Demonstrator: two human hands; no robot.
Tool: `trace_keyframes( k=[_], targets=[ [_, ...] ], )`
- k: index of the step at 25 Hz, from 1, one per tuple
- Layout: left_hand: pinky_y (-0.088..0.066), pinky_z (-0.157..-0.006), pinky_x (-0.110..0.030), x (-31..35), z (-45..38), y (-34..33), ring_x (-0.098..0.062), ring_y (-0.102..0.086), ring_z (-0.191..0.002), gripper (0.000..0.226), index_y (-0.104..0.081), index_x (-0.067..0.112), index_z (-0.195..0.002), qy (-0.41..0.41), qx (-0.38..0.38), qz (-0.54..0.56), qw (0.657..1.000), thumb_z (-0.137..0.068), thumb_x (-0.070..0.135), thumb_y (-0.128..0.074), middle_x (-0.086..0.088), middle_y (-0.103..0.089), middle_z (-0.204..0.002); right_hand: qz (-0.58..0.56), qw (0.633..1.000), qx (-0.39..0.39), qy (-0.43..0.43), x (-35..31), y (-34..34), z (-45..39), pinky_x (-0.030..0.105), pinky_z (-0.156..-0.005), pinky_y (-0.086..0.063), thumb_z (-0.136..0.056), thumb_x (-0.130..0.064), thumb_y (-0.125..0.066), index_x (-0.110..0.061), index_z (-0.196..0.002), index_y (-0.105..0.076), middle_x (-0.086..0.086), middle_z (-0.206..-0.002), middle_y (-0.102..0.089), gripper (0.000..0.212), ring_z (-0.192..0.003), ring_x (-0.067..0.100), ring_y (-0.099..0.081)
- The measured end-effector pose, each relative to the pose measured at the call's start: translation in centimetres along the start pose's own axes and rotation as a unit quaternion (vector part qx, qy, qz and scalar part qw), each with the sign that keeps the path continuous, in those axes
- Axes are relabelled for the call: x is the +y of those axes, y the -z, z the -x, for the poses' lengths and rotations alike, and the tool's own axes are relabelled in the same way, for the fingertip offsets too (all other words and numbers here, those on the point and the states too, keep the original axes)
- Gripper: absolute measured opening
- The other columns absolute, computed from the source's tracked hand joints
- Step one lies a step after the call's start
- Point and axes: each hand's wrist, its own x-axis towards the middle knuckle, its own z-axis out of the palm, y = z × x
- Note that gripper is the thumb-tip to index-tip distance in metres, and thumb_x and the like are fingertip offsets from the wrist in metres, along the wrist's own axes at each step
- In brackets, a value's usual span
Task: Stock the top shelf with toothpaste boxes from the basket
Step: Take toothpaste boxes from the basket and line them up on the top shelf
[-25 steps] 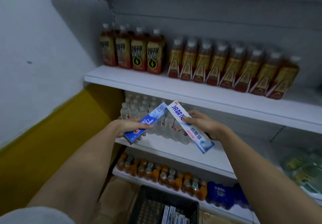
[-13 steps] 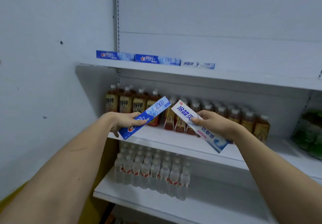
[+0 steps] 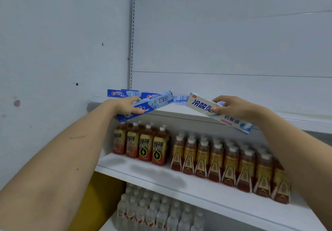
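Observation:
My left hand (image 3: 125, 106) grips a blue toothpaste box (image 3: 158, 102), tilted with its far end up over the front edge of the top shelf (image 3: 179, 111). My right hand (image 3: 231, 107) holds a white toothpaste box (image 3: 199, 103) with blue lettering, its left end raised level with the shelf edge. Several blue boxes (image 3: 117, 93) lie in a row at the back left of the top shelf, partly hidden behind the held blue box. The basket is out of view.
The shelf below (image 3: 143, 175) carries rows of brown drink bottles (image 3: 215, 157). Clear water bottles (image 3: 149, 211) fill the shelf under that. A white wall (image 3: 53, 51) stands close on the left. The top shelf runs on to the right (image 3: 305, 121).
Both hands have risen with their boxes from the lower shelves up to the top shelf's edge. My view has tilted upward, and the basket has dropped out of sight.

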Motion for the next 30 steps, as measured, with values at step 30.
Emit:
trace_keyframes(
  k=[30],
  targets=[
    [-0.034,-0.11,-0.044,-5.0,-22.8,8.8,-0.03,-0.04,-0.135,0.06,-0.038,0.028,-0.147,-0.099,0.108,-0.095,0.985,-0.09,0.034,-0.057,-0.007,-0.039,-0.152,0.174,0.964,0.149,-0.132,2.1,-3.7,-20.2,0.052,-0.092,-0.047,-0.084,-0.053,-0.049,-0.055,-0.106,-0.046,-0.006,-0.102,-0.059,0.022,-0.1,0.03,-0.054]
  ],
)
